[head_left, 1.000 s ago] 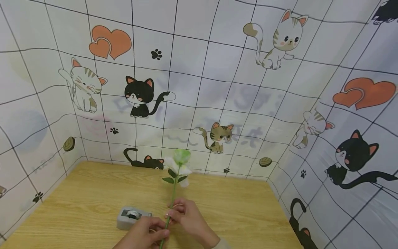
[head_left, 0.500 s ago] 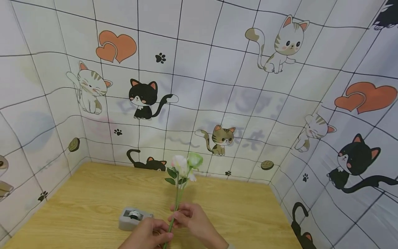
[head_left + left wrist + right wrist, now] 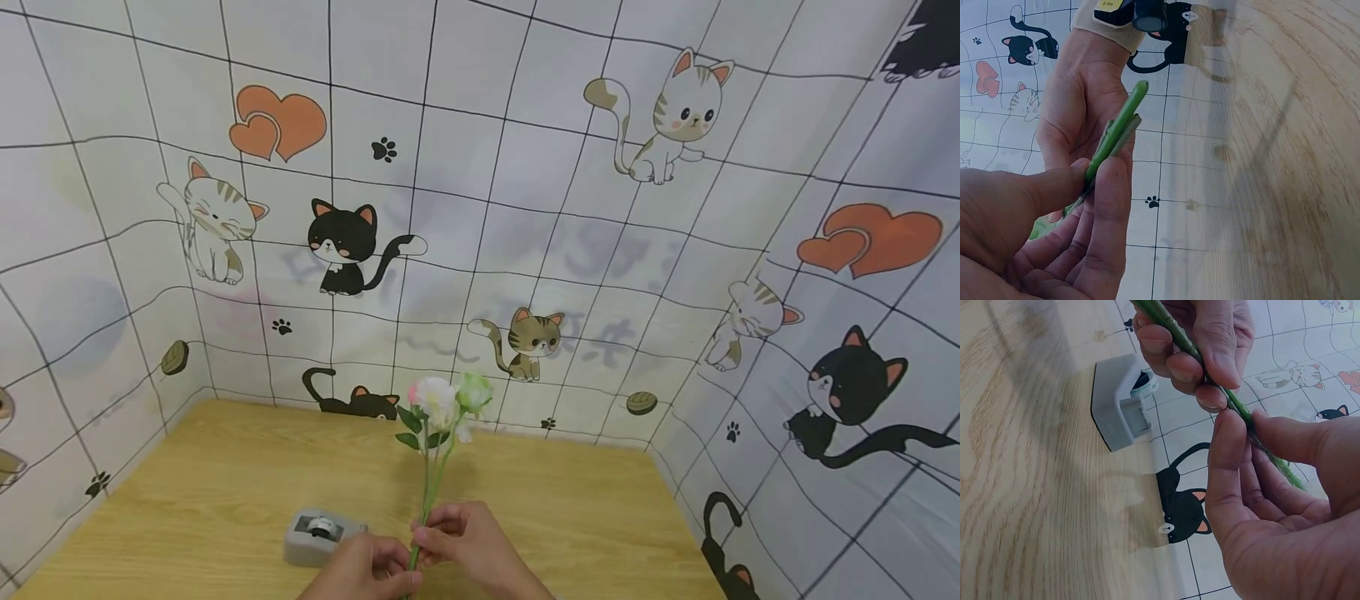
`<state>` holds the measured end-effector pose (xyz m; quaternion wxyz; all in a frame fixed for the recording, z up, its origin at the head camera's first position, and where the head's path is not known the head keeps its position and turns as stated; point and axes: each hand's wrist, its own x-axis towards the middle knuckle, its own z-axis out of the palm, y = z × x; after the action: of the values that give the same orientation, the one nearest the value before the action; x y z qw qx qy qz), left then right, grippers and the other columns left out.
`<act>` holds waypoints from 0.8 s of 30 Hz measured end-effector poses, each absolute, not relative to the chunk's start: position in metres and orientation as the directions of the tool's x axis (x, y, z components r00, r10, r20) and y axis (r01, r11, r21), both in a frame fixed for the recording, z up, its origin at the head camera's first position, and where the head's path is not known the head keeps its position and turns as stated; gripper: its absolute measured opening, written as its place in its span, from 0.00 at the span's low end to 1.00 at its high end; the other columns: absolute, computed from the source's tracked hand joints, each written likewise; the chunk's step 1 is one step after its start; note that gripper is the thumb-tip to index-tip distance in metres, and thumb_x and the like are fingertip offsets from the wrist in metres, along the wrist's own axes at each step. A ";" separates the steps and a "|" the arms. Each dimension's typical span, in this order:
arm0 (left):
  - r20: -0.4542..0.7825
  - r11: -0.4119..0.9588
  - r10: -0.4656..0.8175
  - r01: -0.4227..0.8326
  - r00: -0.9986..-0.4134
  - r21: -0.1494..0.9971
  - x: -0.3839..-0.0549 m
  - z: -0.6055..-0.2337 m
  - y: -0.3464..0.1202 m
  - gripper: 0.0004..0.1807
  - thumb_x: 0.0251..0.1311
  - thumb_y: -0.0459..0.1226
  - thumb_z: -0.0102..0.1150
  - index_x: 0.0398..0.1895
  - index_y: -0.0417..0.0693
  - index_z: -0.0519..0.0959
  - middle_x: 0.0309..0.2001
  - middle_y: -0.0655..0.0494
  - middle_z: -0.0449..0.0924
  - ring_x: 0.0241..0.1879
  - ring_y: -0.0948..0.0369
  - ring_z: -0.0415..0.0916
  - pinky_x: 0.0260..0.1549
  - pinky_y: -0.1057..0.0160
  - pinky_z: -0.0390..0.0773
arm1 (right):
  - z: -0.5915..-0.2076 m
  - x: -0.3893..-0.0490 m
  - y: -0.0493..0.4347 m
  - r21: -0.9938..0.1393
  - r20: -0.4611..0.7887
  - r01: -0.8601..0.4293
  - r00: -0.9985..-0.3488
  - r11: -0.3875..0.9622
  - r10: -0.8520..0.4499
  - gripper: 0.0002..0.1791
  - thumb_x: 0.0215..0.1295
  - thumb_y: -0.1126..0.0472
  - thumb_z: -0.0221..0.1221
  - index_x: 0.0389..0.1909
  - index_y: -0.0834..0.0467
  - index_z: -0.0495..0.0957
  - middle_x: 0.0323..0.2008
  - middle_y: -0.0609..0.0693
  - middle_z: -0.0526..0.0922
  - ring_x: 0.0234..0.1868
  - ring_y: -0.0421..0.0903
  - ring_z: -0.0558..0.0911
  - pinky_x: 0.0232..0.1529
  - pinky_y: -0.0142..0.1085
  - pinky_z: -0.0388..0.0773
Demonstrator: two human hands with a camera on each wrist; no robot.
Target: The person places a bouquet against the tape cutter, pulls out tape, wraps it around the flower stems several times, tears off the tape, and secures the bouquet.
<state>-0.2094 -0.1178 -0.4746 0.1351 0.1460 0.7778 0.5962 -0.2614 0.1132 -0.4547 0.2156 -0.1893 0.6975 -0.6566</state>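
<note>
Two or more flowers with green stems stand together over the table in the head view: a white bloom with a pink edge (image 3: pixel 435 398) and a pale green bloom (image 3: pixel 474 392). Dark green leaves (image 3: pixel 409 429) spread below the white one. My left hand (image 3: pixel 363 569) pinches the stems near their lower ends. Just above it, my right hand (image 3: pixel 474 546) pinches the same stems between thumb and fingers. The cut stem ends (image 3: pixel 1124 122) stick out past my left thumb in the left wrist view. Fingertips of both hands nearly meet on the stems (image 3: pixel 1241 409) in the right wrist view.
A grey tape dispenser (image 3: pixel 311 540) with a roll in it stands on the table just left of my left hand. The wooden table (image 3: pixel 570 500) ends at cloth walls (image 3: pixel 480 208) printed with cats and a grid, behind and on both sides.
The green bloom has moved right from in front of the white one, so both now show side by side with stems spread. Both hands kept their hold; the head view shifted slightly.
</note>
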 end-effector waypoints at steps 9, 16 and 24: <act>-0.033 0.160 0.481 0.050 -0.876 0.986 -0.213 -0.477 -0.118 0.10 0.82 0.37 0.71 0.48 0.36 0.90 0.43 0.51 0.94 0.38 0.62 0.89 0.38 0.68 0.87 | -0.455 -0.264 0.121 -0.997 -0.035 -0.008 -0.842 0.077 -0.539 0.15 0.83 0.63 0.71 0.56 0.72 0.91 0.48 0.61 0.97 0.42 0.40 0.94 0.48 0.32 0.93; 0.001 0.073 0.552 0.050 -0.834 0.996 -0.210 -0.476 -0.117 0.14 0.86 0.34 0.65 0.53 0.26 0.88 0.45 0.44 0.95 0.39 0.66 0.90 0.40 0.70 0.89 | -0.456 -0.267 0.125 -0.997 -0.045 0.007 -0.830 0.071 -0.555 0.16 0.82 0.62 0.73 0.58 0.72 0.90 0.50 0.64 0.98 0.45 0.39 0.96 0.51 0.34 0.94; -0.047 0.108 0.495 0.007 -0.868 0.994 -0.206 -0.469 -0.112 0.14 0.85 0.37 0.68 0.47 0.30 0.91 0.39 0.48 0.94 0.32 0.65 0.84 0.34 0.70 0.85 | -0.455 -0.267 0.129 -0.998 -0.059 0.051 -0.816 0.029 -0.576 0.21 0.81 0.60 0.74 0.61 0.74 0.89 0.51 0.60 0.98 0.46 0.38 0.96 0.52 0.33 0.93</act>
<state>-0.2065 -0.1117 -0.4686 0.1891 0.1744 0.7197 0.6448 -0.2667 0.1294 -0.4547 0.2341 -0.1934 0.6782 -0.6693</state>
